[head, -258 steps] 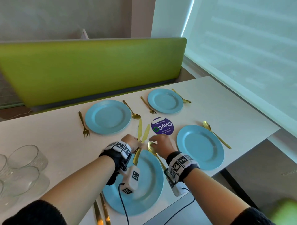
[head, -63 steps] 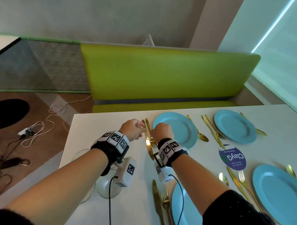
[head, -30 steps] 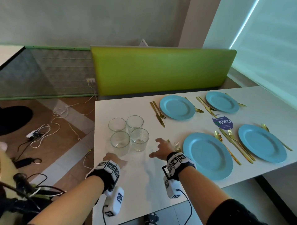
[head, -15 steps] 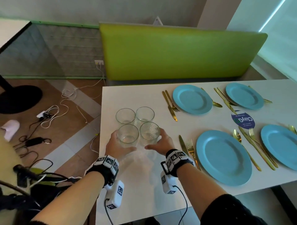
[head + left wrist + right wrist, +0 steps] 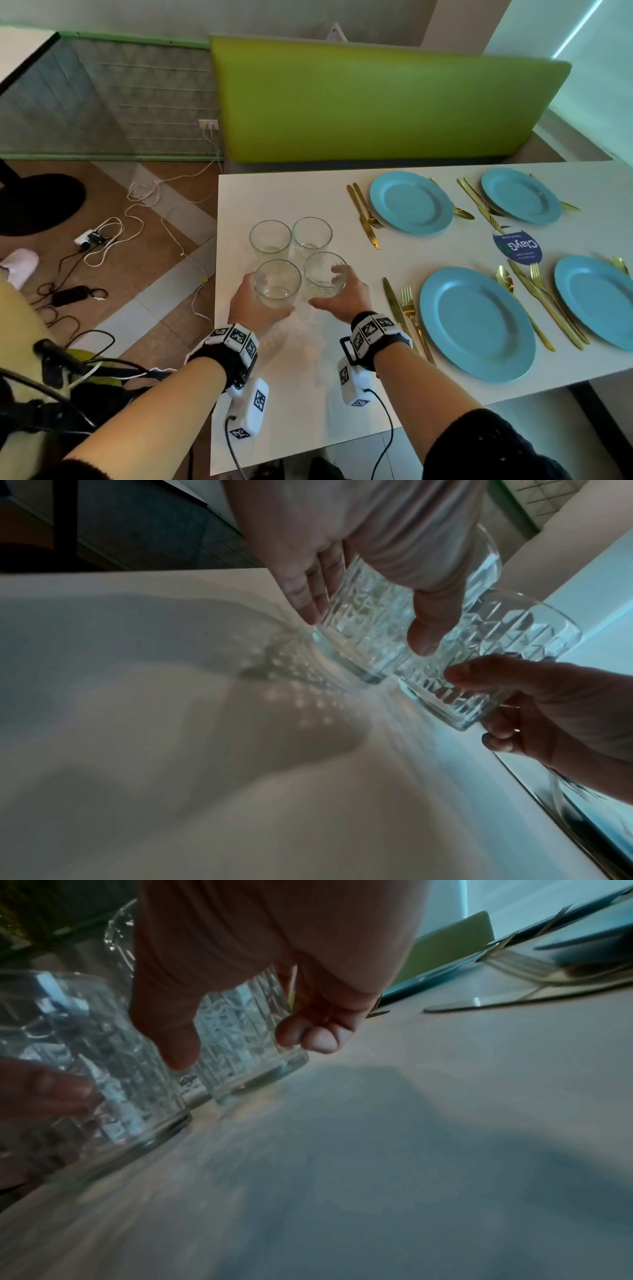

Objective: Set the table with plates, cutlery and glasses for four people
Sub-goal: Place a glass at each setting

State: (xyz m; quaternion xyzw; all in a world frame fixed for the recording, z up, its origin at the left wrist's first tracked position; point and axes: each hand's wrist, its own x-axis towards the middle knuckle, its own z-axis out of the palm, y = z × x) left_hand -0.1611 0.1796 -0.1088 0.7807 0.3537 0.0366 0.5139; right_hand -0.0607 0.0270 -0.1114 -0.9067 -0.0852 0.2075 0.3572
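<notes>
Four clear cut-pattern glasses stand clustered at the left end of the white table (image 5: 308, 394). My left hand (image 5: 258, 305) grips the near-left glass (image 5: 276, 284), thumb in front and fingers behind. My right hand (image 5: 344, 294) grips the near-right glass (image 5: 324, 274) the same way. The left wrist view shows my left hand (image 5: 363, 610) round its glass (image 5: 369, 626), and the right wrist view my right hand (image 5: 240, 1020) round its glass (image 5: 246, 1042). I cannot tell whether either base is off the table. Two far glasses (image 5: 270, 238) (image 5: 312, 236) stand untouched.
Four blue plates (image 5: 476, 325) (image 5: 411, 202) (image 5: 520, 195) (image 5: 596, 301) lie to the right, each flanked by gold cutlery; a knife and fork (image 5: 400, 308) lie close to my right wrist. A round blue sticker (image 5: 517, 245) sits between plates. A green bench back (image 5: 376, 102) stands behind; cables (image 5: 102, 236) lie on the floor.
A second ago both hands lay near the table's front edge. They moved forward to the two near glasses and their fingers have now wrapped round them.
</notes>
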